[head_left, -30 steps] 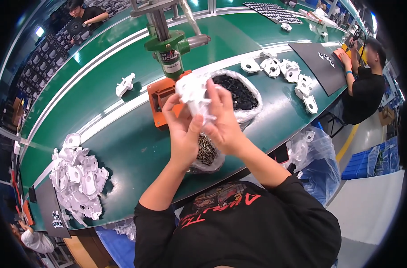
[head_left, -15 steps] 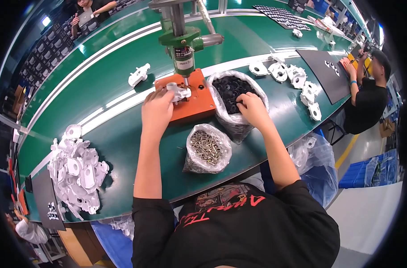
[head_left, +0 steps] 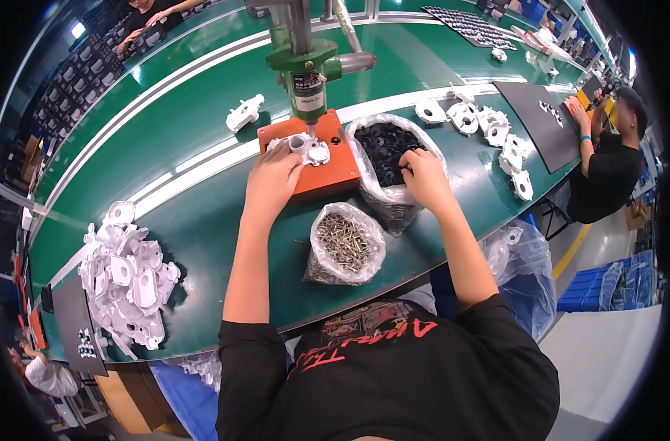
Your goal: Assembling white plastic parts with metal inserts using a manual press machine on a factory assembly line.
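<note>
Holds a lobed white casting (head_left: 319,153) flat on the smooth orange block (head_left: 335,173) with left grip (head_left: 274,176) clamped on its left end. Rests right grip (head_left: 428,178) among curved black pieces (head_left: 379,151) inside a crinkled translucent bag (head_left: 386,194); cannot tell whether apart or clamped on one.

Left hand (head_left: 274,178) grips white casting (head_left: 317,153); right hand (head_left: 426,181) at black pieces (head_left: 379,151), hold unclear.

We could pass across the dark-green table (head_left: 206,228) between the heap of irregular white parts (head_left: 131,283) and the left hand (head_left: 274,178); over the orange boxy fixture (head_left: 329,175), the green metal press (head_left: 305,60) bars us from above.
</note>
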{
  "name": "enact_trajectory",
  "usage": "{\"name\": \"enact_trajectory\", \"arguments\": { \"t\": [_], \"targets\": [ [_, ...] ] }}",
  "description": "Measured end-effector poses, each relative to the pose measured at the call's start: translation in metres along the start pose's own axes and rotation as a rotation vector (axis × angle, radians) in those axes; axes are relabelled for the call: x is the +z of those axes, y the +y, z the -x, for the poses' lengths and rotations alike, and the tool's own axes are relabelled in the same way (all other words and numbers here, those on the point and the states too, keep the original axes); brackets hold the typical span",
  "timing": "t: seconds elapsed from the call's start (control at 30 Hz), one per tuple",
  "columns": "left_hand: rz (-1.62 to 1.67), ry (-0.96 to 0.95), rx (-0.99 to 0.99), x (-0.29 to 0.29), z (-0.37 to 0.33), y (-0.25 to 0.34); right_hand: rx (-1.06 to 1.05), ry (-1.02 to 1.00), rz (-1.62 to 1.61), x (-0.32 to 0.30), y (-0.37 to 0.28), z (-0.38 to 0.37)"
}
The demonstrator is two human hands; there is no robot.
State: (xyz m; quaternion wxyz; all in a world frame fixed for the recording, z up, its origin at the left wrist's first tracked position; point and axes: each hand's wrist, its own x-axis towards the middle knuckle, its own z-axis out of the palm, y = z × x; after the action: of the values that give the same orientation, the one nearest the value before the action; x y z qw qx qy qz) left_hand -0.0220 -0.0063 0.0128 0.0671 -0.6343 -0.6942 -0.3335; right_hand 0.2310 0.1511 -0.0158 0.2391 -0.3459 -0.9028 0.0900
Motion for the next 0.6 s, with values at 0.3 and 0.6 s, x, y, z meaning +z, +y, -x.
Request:
{"name": "enact_trajectory", "arguments": {
  "t": [0.3, 0.6],
  "targets": [
    [-0.119, 0.159, 0.039, 0.024, 0.003, -0.002, 0.036, -0.049, -0.094, -0.011, -0.010, -0.007],
    [-0.107, 0.224, 0.058, 0.028, 0.005, -0.004, 0.067, -0.144, -0.151, -0.027, -0.010, -0.026]
  ]
}}
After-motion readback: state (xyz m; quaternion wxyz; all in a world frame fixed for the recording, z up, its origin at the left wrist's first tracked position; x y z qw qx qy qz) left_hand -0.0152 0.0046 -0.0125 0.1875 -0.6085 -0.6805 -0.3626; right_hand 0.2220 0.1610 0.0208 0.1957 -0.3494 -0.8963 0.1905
